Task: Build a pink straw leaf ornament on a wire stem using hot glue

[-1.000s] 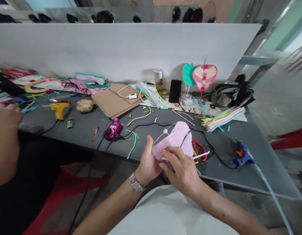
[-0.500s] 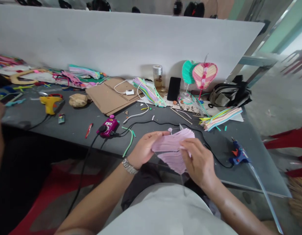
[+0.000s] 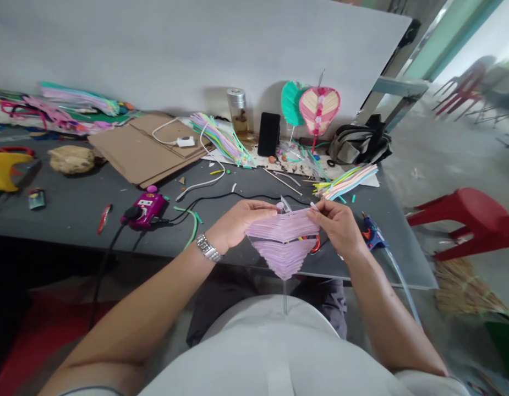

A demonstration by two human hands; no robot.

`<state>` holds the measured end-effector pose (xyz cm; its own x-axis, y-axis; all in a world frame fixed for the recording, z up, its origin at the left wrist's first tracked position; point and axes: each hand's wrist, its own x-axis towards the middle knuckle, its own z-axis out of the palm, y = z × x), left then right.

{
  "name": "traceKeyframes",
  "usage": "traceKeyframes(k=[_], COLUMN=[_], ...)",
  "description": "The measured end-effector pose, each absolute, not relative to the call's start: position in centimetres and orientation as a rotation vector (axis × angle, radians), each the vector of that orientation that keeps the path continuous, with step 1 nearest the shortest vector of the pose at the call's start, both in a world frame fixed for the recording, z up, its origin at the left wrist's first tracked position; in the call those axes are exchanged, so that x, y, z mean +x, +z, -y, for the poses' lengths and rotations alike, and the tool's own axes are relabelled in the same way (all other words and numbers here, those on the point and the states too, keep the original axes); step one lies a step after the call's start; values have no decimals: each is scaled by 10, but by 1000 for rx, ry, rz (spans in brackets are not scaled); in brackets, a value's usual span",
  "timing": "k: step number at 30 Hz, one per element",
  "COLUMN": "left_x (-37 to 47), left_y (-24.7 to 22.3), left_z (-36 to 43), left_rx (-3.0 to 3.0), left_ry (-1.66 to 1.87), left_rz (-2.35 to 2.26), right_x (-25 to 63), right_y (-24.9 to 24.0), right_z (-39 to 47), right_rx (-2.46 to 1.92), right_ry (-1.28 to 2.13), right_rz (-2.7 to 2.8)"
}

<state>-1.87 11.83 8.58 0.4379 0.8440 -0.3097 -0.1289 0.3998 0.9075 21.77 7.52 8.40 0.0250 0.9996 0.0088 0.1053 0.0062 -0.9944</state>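
A heart-shaped piece of lilac strips [image 3: 283, 256] on a thin wire stem hangs point down over the table's front edge. My left hand [image 3: 240, 223], with a metal watch at the wrist, pinches its upper left corner. At its upper right corner, the fingers of my right hand [image 3: 337, 223] are closed on the strips. Scissors [image 3: 315, 243] with a red and yellow handle lie partly hidden behind the piece, their blades pointing up past its top edge. Two finished leaf shapes, one green [image 3: 293, 104] and one pink and cream [image 3: 319, 110], stand at the back.
On the grey table [image 3: 76, 214] are a purple power socket [image 3: 146, 210], cardboard [image 3: 142, 148], a phone [image 3: 269, 135], a jar [image 3: 237, 113], strip bundles [image 3: 225, 140] and cables. A blue glue gun [image 3: 375, 234] lies right, a yellow one [image 3: 9, 169] left. A red stool [image 3: 469, 220] stands beyond.
The view has turned rightward. The lilac piece now faces me more squarely, spread between both hands. My right hand has moved from its middle to its upper right corner. The scissors' handle now shows.
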Motion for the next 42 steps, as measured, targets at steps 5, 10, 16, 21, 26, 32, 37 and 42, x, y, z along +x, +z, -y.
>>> traceKeyframes(k=[5,10,16,21,26,32,37,42], left_x=[-19,-19,-14,-8,0,7,8,-7], left_y=[96,107,123,127,125,122,122,110], left_z=[-122,-127,-132,-135,-135,-134,-135,-127], left_rx=[1124,1197,1323,1433,1534,1562,1628,1228], left_ry=[571,492,393,348,410,405,431,616], left_rz=[-953,-948,-951,-924,-911,-910,-988,-903], right_x=[220,220,220,222,223,224,226,229], right_y=[85,86,90,94,95,92,91,91], right_z=[-69,-67,-64,-62,-59,-57,-54,-53], right_rx=[-1289,-1280,-1271,-1279,-1317,-1321,-1311,-1269], right_ry=[1185,1200,1136,1118,1111,1105,1125,1094], right_rz=[1216,1212,1268,1278,1255,1233,1189,1044])
